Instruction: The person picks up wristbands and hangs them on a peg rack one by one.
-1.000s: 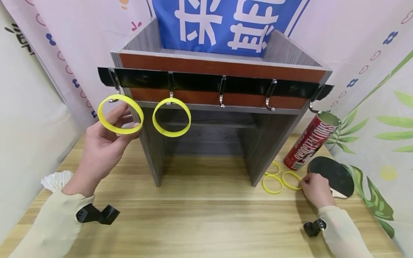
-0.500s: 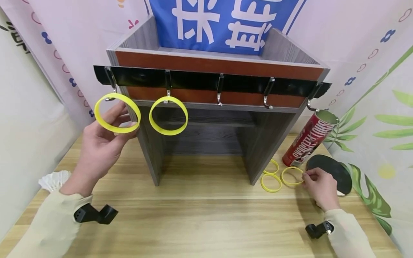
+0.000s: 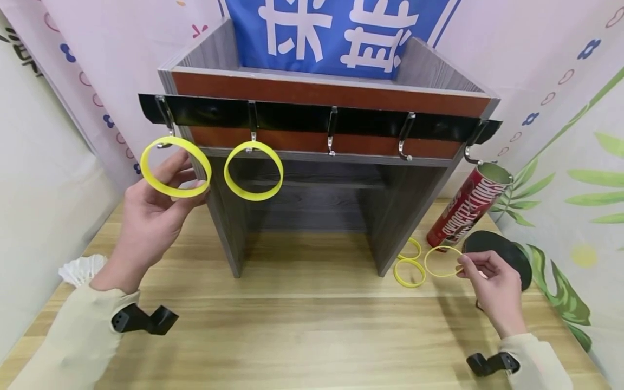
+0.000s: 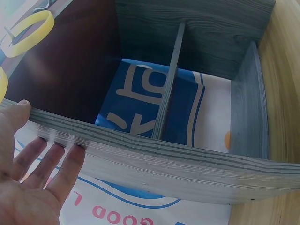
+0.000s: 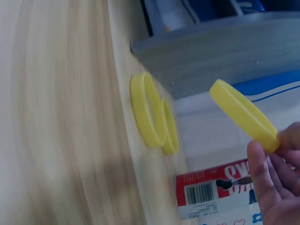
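Note:
My right hand point(image 3: 494, 290) pinches a yellow silicone wristband point(image 5: 243, 115) by its edge, raised off the table at the right. Two more yellow wristbands point(image 3: 409, 272) lie on the wood beside the shelf's right leg. My left hand point(image 3: 151, 219) holds the left side panel of the grey wooden shelf point(image 4: 140, 154), thumb at the front edge and fingers against the outer face. On the black hook rail point(image 3: 292, 116) across the shelf's front, one wristband point(image 3: 253, 196) hangs from the second hook and another wristband point(image 3: 168, 190) from the leftmost, overlapping my left hand in the head view.
A red tube point(image 3: 460, 208) with an open top stands behind the loose wristbands. A black table tennis bat point(image 3: 507, 252) lies at the right, partly hidden by my right hand. At the left is a white shuttlecock point(image 3: 83, 270). Three hooks on the right carry nothing.
My right hand has lifted one wristband off the table and turned it more upright, shifting slightly right. The left hand has kept its hold on the shelf.

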`<action>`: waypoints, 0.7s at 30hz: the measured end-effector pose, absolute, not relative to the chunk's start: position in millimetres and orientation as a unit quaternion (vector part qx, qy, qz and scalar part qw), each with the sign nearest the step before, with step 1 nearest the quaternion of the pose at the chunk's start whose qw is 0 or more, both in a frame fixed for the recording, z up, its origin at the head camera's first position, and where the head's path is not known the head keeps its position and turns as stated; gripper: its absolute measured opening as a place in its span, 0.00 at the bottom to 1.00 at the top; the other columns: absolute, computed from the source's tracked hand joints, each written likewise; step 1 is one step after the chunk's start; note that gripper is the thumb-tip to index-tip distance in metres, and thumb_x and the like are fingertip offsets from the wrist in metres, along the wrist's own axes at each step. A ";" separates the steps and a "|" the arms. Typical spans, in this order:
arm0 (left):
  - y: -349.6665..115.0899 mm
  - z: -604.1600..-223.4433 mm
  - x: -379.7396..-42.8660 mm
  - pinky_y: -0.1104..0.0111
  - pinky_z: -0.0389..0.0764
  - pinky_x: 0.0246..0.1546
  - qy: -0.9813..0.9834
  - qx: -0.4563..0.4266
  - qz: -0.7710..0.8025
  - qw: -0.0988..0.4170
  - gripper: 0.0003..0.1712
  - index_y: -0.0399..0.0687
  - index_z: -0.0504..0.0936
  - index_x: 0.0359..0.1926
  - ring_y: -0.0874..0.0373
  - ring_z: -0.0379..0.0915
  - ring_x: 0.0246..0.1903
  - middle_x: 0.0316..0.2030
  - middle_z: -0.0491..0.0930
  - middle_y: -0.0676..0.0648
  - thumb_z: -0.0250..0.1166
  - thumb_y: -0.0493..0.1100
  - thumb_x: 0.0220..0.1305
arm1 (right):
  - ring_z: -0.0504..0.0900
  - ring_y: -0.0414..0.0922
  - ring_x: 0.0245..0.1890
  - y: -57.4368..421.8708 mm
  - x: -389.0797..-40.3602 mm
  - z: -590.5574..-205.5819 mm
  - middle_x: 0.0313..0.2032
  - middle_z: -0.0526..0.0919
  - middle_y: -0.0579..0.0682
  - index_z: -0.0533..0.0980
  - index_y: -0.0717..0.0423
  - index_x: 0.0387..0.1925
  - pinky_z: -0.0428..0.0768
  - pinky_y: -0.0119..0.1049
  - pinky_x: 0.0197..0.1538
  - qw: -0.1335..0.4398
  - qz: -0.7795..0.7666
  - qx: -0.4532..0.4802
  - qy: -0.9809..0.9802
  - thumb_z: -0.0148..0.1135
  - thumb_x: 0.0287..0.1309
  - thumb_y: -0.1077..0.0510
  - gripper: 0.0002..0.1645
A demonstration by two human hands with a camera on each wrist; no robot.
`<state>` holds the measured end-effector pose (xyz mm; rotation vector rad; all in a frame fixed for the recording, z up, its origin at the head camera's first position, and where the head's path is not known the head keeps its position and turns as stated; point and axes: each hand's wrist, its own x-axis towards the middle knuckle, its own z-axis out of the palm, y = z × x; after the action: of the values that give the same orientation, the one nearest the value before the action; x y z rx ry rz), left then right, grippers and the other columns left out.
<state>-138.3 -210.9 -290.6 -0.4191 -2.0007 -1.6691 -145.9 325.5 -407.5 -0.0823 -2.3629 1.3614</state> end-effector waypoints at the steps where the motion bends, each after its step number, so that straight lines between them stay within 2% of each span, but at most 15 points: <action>1: -211.1 -290.3 -138.4 0.80 0.87 0.46 -0.734 -0.154 -0.613 0.250 0.36 0.47 0.75 0.73 0.66 0.83 0.54 0.56 0.84 0.57 0.64 0.22 0.66 | 0.87 0.28 0.24 323.9 -143.9 -406.4 0.28 0.88 0.26 0.80 0.65 0.40 0.86 0.20 0.32 0.201 0.506 -0.021 -0.838 0.65 0.68 0.68 0.02; 5: -211.9 -290.0 -138.7 0.80 0.87 0.47 -0.738 -0.152 -0.609 0.247 0.36 0.48 0.75 0.73 0.66 0.82 0.54 0.56 0.83 0.57 0.64 0.24 0.67 | 0.88 0.31 0.25 317.5 -133.3 -401.7 0.30 0.91 0.35 0.80 0.66 0.39 0.74 0.24 0.16 0.189 0.560 0.001 -0.807 0.65 0.66 0.71 0.02; 6: -212.1 -290.0 -138.6 0.80 0.87 0.47 -0.741 -0.152 -0.606 0.247 0.36 0.48 0.74 0.73 0.66 0.82 0.54 0.57 0.83 0.57 0.64 0.24 0.67 | 0.88 0.32 0.25 315.5 -130.4 -400.0 0.31 0.92 0.37 0.80 0.67 0.39 0.70 0.27 0.13 0.189 0.573 0.007 -0.797 0.65 0.66 0.71 0.01; 7: -212.1 -289.9 -138.4 0.80 0.87 0.47 -0.743 -0.150 -0.603 0.247 0.36 0.48 0.74 0.73 0.66 0.82 0.54 0.57 0.83 0.57 0.65 0.25 0.67 | 0.89 0.32 0.26 313.7 -127.3 -398.0 0.31 0.92 0.39 0.80 0.67 0.39 0.71 0.27 0.14 0.189 0.587 0.020 -0.787 0.64 0.66 0.72 0.02; 9: -212.2 -290.1 -138.3 0.80 0.87 0.47 -0.743 -0.150 -0.604 0.246 0.35 0.48 0.75 0.73 0.66 0.82 0.54 0.57 0.83 0.57 0.65 0.25 0.67 | 0.89 0.33 0.28 308.8 -121.5 -393.6 0.33 0.92 0.41 0.80 0.67 0.39 0.76 0.25 0.18 0.190 0.606 0.051 -0.771 0.62 0.67 0.74 0.03; 11: -212.2 -290.2 -138.1 0.80 0.87 0.47 -0.745 -0.150 -0.601 0.248 0.35 0.48 0.74 0.73 0.66 0.82 0.54 0.57 0.83 0.57 0.65 0.25 0.67 | 0.90 0.35 0.30 302.3 -115.6 -388.2 0.35 0.93 0.44 0.79 0.69 0.39 0.84 0.23 0.27 0.188 0.628 0.079 -0.751 0.60 0.67 0.76 0.04; 13: -212.0 -290.3 -138.0 0.80 0.87 0.47 -0.745 -0.149 -0.601 0.248 0.36 0.48 0.74 0.74 0.66 0.82 0.54 0.57 0.83 0.57 0.65 0.25 0.67 | 0.90 0.36 0.33 293.9 -109.2 -381.4 0.36 0.93 0.45 0.78 0.72 0.40 0.89 0.25 0.38 0.182 0.642 0.108 -0.737 0.59 0.66 0.78 0.05; 16: -211.6 -290.2 -137.9 0.80 0.86 0.47 -0.749 -0.147 -0.596 0.248 0.36 0.49 0.74 0.74 0.66 0.82 0.55 0.57 0.82 0.58 0.65 0.25 0.68 | 0.91 0.37 0.36 277.6 -100.5 -369.9 0.36 0.92 0.44 0.78 0.73 0.39 0.89 0.26 0.39 0.182 0.650 0.131 -0.726 0.57 0.64 0.81 0.07; 21: -211.7 -289.9 -137.9 0.81 0.86 0.47 -0.753 -0.147 -0.591 0.249 0.36 0.50 0.74 0.74 0.66 0.81 0.55 0.57 0.82 0.58 0.64 0.25 0.68 | 0.92 0.43 0.41 250.7 -96.7 -354.4 0.39 0.91 0.54 0.77 0.79 0.41 0.91 0.29 0.43 0.194 0.687 0.238 -0.658 0.52 0.60 0.87 0.12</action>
<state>-137.9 -211.7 -289.9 -0.4003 -2.0526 -1.6089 -96.7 250.7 -354.4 0.6678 -1.8452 1.9277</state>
